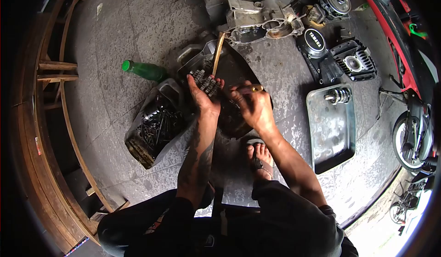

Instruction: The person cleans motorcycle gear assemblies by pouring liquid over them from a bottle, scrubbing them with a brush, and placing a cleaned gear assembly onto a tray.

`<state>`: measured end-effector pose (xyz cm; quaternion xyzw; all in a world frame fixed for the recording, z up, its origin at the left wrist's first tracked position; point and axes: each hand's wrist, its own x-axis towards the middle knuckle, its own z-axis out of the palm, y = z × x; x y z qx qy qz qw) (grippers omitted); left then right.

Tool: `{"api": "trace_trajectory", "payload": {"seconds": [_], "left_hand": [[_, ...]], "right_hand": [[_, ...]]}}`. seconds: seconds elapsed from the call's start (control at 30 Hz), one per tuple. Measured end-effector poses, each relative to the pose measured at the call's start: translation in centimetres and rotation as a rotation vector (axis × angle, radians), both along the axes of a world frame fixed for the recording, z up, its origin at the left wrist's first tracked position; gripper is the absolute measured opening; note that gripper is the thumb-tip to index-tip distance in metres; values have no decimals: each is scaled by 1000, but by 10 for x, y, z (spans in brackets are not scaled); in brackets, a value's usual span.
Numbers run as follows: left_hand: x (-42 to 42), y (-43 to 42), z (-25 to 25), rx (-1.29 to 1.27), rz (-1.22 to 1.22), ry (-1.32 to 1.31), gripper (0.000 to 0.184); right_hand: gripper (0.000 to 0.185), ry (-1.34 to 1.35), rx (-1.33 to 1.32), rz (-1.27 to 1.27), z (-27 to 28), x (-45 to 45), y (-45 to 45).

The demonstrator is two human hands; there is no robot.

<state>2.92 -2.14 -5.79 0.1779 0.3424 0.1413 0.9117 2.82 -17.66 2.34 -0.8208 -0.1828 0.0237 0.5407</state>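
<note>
My left hand (205, 97) is turned palm up, with its fingers curled around a gear shaft (205, 82) carrying several toothed metal gears. To its right, my right hand (255, 109) is closed on a brown-handled tool (250, 89) with a brass-coloured end; its working part is hidden, so its kind is unclear. Both hands are above a dark, cut-open plastic container (239, 59) on the floor. A wooden stick (218, 52) leans in that container, just beyond my left hand.
Left are a cut jerrycan (172, 158) of bolts and small parts and a green bottle (146, 70). A metal tray (331, 139) on the right holds another gear shaft (339, 96). Engine casings (257, 20), a Yamaha cover (314, 43) and a motorcycle (411, 114) stand beyond. A wooden bench (39, 165) borders the left.
</note>
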Motion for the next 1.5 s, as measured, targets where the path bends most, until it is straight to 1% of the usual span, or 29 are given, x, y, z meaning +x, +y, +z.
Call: {"api": "trace_trajectory", "payload": {"seconds": [0.03, 0.07, 0.1, 0.17, 0.2, 0.23, 0.3, 0.33, 0.37, 0.43, 0.47, 0.5, 0.57, 0.6, 0.63, 0.7, 0.73, 0.8, 0.87, 0.97, 1.03, 1.1, 1.17, 1.23, 1.27, 1.3, 1.37, 1.47, 1.5], "left_hand": [[3, 1, -1, 93, 4, 45, 56], [3, 1, -4, 91, 4, 93, 57], [2, 3, -5, 93, 5, 100, 57], [-2, 2, -10, 99, 11, 123, 56], [-2, 0, -8, 99, 15, 161, 58], [-4, -3, -7, 97, 14, 157, 58], [-3, -7, -5, 193, 31, 141, 58], [-5, -8, -6, 188, 41, 101, 57], [-9, -8, -7, 187, 37, 103, 57], [-3, -9, -3, 130, -13, 122, 55], [-2, -15, -1, 228, 53, 126, 56], [-3, -14, -4, 230, 53, 122, 56], [-9, -11, -12, 147, -33, 52, 52], [-8, -13, -7, 147, -34, 55, 52], [-8, -18, 1, 212, 1, 77, 48], [-5, -21, 13, 281, 35, 90, 46], [-6, -20, 15, 290, 23, 72, 47], [-5, -19, 15, 300, 9, 55, 50], [-6, -19, 13, 317, -16, 104, 41], [-2, -21, 23, 313, 57, 132, 41], [-1, -18, 21, 332, 79, 129, 42], [-2, -13, 18, 350, 88, 122, 44], [-1, -4, 14, 258, 58, 89, 45], [-3, 0, 13, 252, 59, 72, 47], [-3, 2, 12, 221, 44, 51, 47], [-5, 2, 11, 187, 30, 33, 47], [-4, 2, 16, 159, 15, 65, 49], [-3, 2, 6, 107, -41, 72, 52], [-4, 0, 3, 21, -88, 86, 55]], "right_hand": [[11, 72, -80, -51, 0, 4, -2], [10, 13, -2, -32, -8, 5, -4], [10, 20, 0, -31, -8, 4, -1], [10, -103, 66, 79, -5, -1, 4], [10, -89, -48, 69, -10, 0, 7], [10, -92, -50, 68, -11, -1, 4], [9, 91, -14, -121, -6, 0, 0], [10, 98, 109, -187, -1, -2, 5], [10, 100, 107, -191, -3, -6, 6], [11, 30, -89, -27, -7, -3, 6], [10, 89, -130, -71, -7, -3, 5], [10, 85, -128, -72, -2, -3, 4], [9, -27, 35, -102, 5, -6, 3], [8, -116, 96, -43, 4, -5, 7], [8, -109, 93, -45, 3, -7, 6], [9, 123, -102, -99, 1, -5, 3], [9, 35, 5, -116, 2, -4, 2], [9, -26, 31, -68, -5, -5, 5], [10, -80, 51, -21, -11, -8, 3], [12, 125, -97, -151, -15, -7, -4], [14, 132, -114, -149, -27, -8, -6], [13, 95, -430, 13, -48, -15, -7], [15, 49, -379, 5, -52, -16, -7], [17, 171, -351, 2, -26, -12, -13], [15, 137, -190, -29, -8, -9, -16], [13, 185, -148, -69, 4, -7, -17], [11, 128, 89, -128, 25, 3, -14], [9, 113, 176, -79, 30, 15, -6], [10, 40, 221, -11, 20, 18, -2]]}}
